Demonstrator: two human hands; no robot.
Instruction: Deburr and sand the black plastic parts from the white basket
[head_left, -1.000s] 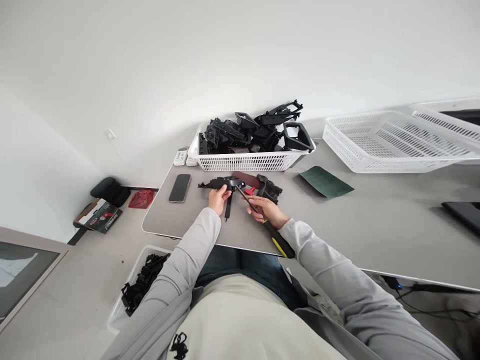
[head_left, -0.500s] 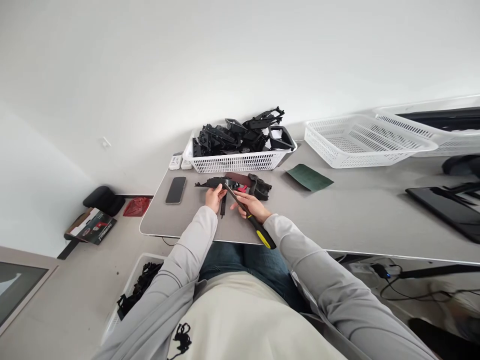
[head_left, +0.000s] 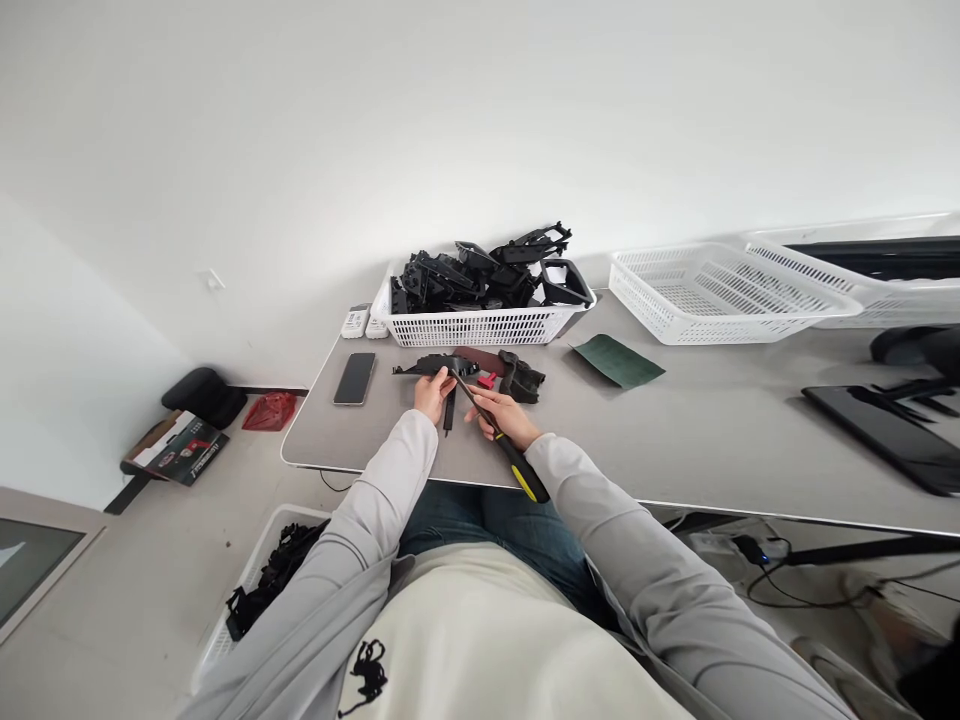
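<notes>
My left hand pinches a black plastic part above the table, and a narrow dark strip hangs or lies below it; I cannot tell whether they are joined. In my right hand is a file with a black and yellow handle, its dark blade pointing up and left. The blade's tip meets the part beside my left fingertips. Just beyond my right hand lie a dark crumpled-looking piece, a small red object and a reddish-brown sheet.
A white basket heaped with black plastic parts stands against the wall. A phone lies left, a dark green sheet right. Farther right are a white basket and a dark screen. Another parts basket stands on the floor.
The view has shifted slightly. Both hands keep nearly the same hold, with the file still against the black plastic part; any stroke between the frames is very small.
</notes>
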